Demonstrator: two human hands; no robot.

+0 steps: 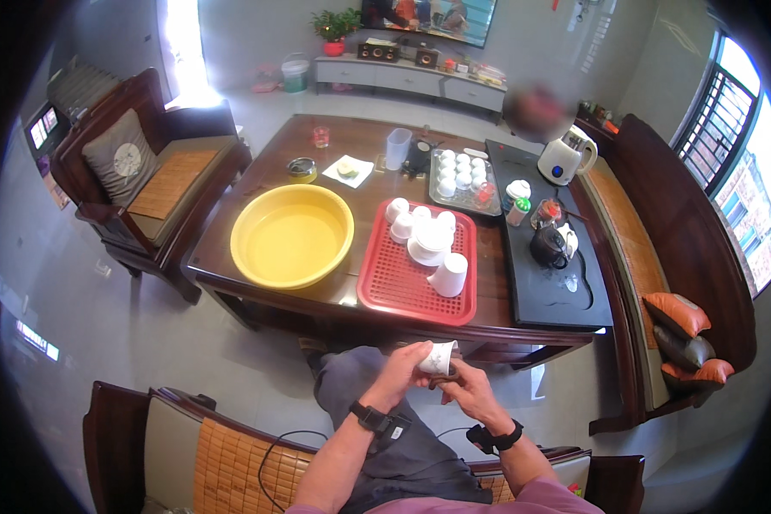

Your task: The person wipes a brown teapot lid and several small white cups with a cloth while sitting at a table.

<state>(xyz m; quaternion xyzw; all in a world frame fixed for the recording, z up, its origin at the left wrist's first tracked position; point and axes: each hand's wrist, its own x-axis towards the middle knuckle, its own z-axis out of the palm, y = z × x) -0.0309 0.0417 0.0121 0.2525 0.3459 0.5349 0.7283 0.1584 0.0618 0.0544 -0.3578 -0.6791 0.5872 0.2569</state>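
Above my lap, my left hand (pixel 399 374) grips a small white porcelain cup (pixel 435 358) with a dark printed pattern; it lies tilted on its side. My right hand (pixel 470 388) is at the cup's rim and pinches a dark brown cloth (pixel 442 380) against it. Just beyond, a red perforated plastic tray (pixel 385 283) on the table carries several upturned white cups (pixel 401 227), a lidded white bowl (pixel 430 240) and a white pitcher (pixel 450 275). To its left sits a yellow plastic basin (pixel 292 236) holding water.
The wooden table (pixel 263 168) also bears a clear tray (pixel 438 190) of white cups, a glass ashtray (pixel 302 169) and a plastic jug (pixel 398 149). On the black tea tray (pixel 533 302) stand a dark teapot (pixel 547 247) and a white kettle (pixel 561 157). A blurred person's head (pixel 540 110) shows behind.
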